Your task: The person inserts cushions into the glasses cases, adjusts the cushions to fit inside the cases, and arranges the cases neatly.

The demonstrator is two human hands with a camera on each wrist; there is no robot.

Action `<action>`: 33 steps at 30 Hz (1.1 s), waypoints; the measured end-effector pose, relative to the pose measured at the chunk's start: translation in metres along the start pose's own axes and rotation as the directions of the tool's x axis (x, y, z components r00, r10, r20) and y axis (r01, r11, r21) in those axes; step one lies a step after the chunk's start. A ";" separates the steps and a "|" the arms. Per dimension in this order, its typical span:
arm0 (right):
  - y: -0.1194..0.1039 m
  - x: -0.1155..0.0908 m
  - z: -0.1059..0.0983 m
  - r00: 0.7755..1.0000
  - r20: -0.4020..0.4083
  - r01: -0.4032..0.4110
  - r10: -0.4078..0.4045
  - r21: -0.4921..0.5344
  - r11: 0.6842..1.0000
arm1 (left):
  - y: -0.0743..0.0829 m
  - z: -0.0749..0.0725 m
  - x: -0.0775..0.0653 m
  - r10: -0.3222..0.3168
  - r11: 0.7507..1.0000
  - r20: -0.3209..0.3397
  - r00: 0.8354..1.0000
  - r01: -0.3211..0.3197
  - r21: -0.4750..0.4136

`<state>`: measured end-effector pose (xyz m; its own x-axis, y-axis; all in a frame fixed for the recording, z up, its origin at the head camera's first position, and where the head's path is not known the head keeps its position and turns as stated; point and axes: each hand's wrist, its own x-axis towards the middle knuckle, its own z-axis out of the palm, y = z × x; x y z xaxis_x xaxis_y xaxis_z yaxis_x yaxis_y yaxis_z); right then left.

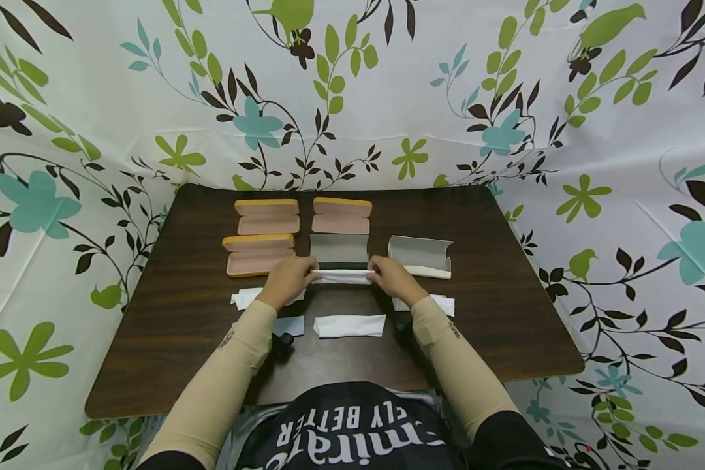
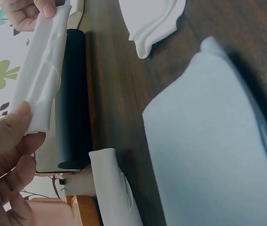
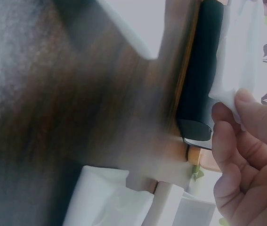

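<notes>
Between my two hands stretches a white cloth (image 1: 343, 277) folded into a narrow strip. My left hand (image 1: 288, 281) pinches one end of it, thumb on top, as the left wrist view shows. The other end is pinched between thumb and fingers of my right hand (image 1: 395, 281). Just beyond the strip stands an open eyeglass case with a grey lining (image 1: 339, 248); its dark rounded outside (image 2: 74, 103) shows in both wrist views. The strip overlaps the near edge of that case in the head view. Another folded white cloth (image 1: 349, 326) lies nearer my body.
Three open orange cases with pink linings, one (image 1: 260, 256) nearest my left hand, stand at the back left. An open cream case (image 1: 420, 251) is at right. Folded white cloths (image 1: 245, 298) (image 1: 444, 305) and a blue-grey cloth (image 1: 290, 325) lie on the brown table (image 1: 505, 326).
</notes>
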<state>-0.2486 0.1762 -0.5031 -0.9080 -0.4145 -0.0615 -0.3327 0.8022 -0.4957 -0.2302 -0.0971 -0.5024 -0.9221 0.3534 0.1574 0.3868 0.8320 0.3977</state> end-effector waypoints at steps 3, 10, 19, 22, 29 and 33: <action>0.000 0.002 0.000 1.000 -0.011 -0.002 0.002 0.017 1.000 | -0.001 -0.002 0.001 -0.005 1.000 0.001 1.000 0.005 -0.004; -0.002 0.004 0.000 0.999 -0.039 0.016 -0.015 0.030 0.999 | -0.005 -0.005 0.002 0.005 1.000 -0.010 1.000 -0.006 -0.013; -0.004 0.008 -0.002 0.997 -0.062 0.046 -0.044 0.026 0.999 | -0.008 -0.008 0.004 -0.010 0.999 -0.016 1.000 0.009 -0.053; -0.003 0.011 -0.002 0.998 -0.054 0.035 -0.034 0.032 0.999 | -0.008 -0.010 0.005 -0.013 0.998 -0.010 1.000 0.013 -0.061; -0.003 0.014 -0.004 0.998 -0.050 0.025 -0.023 0.042 0.999 | -0.010 -0.011 0.007 -0.011 0.997 -0.021 1.000 0.009 -0.082; -0.003 0.015 -0.005 0.998 -0.055 0.030 -0.027 0.052 0.998 | -0.010 -0.012 0.008 -0.011 0.996 -0.024 1.000 0.009 -0.084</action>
<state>-0.2620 0.1698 -0.4979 -0.9112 -0.4120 0.0000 -0.3464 0.7661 -0.5414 -0.2419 -0.1077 -0.4940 -0.9265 0.3335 0.1744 0.3759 0.7964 0.4737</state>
